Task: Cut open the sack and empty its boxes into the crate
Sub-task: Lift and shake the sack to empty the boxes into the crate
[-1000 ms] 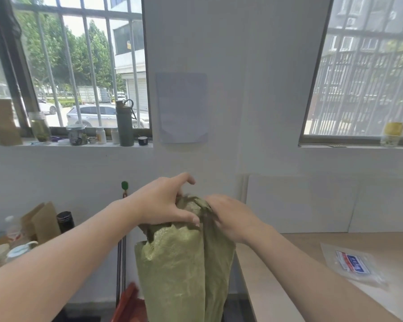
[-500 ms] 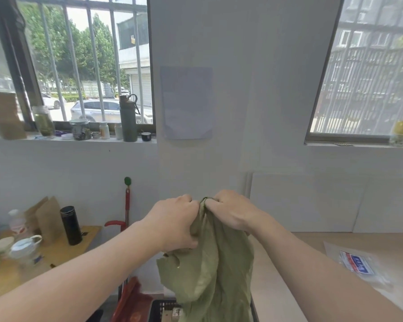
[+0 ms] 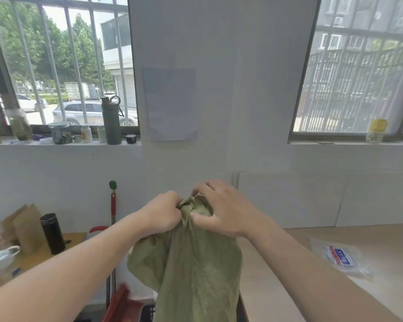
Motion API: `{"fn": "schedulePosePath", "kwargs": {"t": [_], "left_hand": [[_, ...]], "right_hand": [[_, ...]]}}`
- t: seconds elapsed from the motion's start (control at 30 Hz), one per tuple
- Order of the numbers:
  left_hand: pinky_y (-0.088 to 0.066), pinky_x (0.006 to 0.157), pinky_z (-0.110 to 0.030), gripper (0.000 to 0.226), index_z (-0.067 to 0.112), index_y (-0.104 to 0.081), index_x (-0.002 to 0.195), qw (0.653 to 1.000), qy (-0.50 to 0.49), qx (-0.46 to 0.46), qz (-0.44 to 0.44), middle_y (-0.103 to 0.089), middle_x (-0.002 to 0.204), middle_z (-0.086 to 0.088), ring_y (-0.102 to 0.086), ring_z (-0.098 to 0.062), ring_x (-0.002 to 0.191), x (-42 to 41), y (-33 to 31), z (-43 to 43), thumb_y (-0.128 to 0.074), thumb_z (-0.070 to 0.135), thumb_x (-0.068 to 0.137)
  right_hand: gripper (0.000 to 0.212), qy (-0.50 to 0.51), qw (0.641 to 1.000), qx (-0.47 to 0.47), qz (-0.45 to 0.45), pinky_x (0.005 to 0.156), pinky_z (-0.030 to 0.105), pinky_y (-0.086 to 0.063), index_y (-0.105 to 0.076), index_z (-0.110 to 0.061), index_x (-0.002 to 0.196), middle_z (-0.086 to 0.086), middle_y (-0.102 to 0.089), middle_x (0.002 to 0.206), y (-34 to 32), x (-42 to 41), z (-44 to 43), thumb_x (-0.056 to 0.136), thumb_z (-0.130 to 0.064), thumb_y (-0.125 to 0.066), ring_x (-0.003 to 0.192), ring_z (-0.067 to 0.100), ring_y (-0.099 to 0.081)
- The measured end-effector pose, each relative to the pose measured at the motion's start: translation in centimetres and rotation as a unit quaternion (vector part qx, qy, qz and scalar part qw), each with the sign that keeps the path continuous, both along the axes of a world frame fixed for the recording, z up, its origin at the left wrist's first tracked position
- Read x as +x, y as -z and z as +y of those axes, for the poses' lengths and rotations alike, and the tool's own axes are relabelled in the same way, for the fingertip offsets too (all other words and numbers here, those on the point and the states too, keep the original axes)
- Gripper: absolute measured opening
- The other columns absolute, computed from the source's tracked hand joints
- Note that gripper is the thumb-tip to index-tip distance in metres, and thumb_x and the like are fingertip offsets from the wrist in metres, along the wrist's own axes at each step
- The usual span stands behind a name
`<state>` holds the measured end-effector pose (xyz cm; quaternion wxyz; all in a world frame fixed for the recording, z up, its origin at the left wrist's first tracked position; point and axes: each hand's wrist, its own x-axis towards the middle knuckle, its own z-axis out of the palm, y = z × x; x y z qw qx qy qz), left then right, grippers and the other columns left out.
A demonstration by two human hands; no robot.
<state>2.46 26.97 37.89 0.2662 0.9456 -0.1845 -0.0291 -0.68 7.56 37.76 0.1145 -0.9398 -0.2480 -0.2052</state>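
Observation:
A limp olive-green woven sack [image 3: 191,268] hangs in front of me, bunched at its top. My left hand [image 3: 162,216] is a fist around the bunched top from the left. My right hand [image 3: 221,213] pinches the same bunch from the right, its fingers curled over the fabric. Below the sack a corner of a dark crate [image 3: 148,312] shows at the bottom edge; its inside is hidden by the sack. No boxes are visible.
A wooden table [image 3: 382,240] with a plastic packet [image 3: 340,255] lies to the right. At left, a small table [image 3: 33,254] carries a black flask [image 3: 52,233], a mug and paper bags. A red dustpan [image 3: 121,305] and broom handle [image 3: 112,205] lean on the wall.
The sack has gone from stiff and full-looking to limp and has been gathered higher. My right hand shifted its grip over the bunched top. The view tilted down a little, showing the crate corner.

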Motion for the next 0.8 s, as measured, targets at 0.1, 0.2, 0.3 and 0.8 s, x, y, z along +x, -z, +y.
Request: {"fn": "schedulePosePath", "kwargs": {"t": [0.1,0.2,0.3,0.8], "left_hand": [[-0.046,0.057,-0.031,0.027,0.011,-0.056,0.063,0.997,-0.015,-0.059,0.036,-0.058,0.062,-0.006,-0.058,-0.025,0.062,0.1,-0.7,-0.1,-0.041,-0.005,0.078],[-0.051,0.06,-0.029,0.036,0.012,-0.064,0.063,0.994,-0.001,-0.081,0.073,-0.064,0.063,-0.006,-0.062,-0.022,0.063,0.1,-1.2,0.1,-0.04,-0.007,0.081],[-0.046,0.051,-0.022,0.039,0.014,-0.064,0.05,0.987,0.018,-0.101,0.122,-0.06,0.051,0.002,-0.057,-0.015,0.05,-0.5,-1.2,0.4,-0.045,-0.006,0.078],[-0.044,0.06,-0.033,0.041,0.016,-0.052,0.092,0.865,0.109,0.281,-0.4,-0.056,0.082,-0.003,-0.051,-0.024,0.069,-4.4,2.6,2.5,-0.079,0.025,0.063]], "right_hand": [[0.088,-0.008,0.99,-0.129,-0.052,0.089,0.041,-0.049,-0.055,-0.021,0.127,-0.001,-0.059,0.114,0.2,-0.1,-0.2,0.063,-0.081,-0.066,0.104,0.023,-0.059],[0.092,0.037,0.983,-0.172,-0.053,0.084,0.04,-0.049,-0.052,-0.017,0.13,0.002,-0.058,0.117,0.7,-0.1,0.1,0.064,-0.078,-0.073,0.105,0.026,-0.06],[0.063,0.043,0.986,-0.151,-0.049,0.069,0.036,-0.045,-0.055,-0.02,0.117,0.0,-0.059,0.113,0.9,-0.4,0.4,0.078,-0.065,-0.072,0.105,0.024,-0.062],[0.026,0.031,0.95,0.066,0.304,0.047,0.028,-0.036,-0.052,-0.016,0.058,-0.003,-0.049,0.054,1.0,-0.5,2.1,0.072,-0.017,-0.074,0.05,0.016,-0.047]]}}
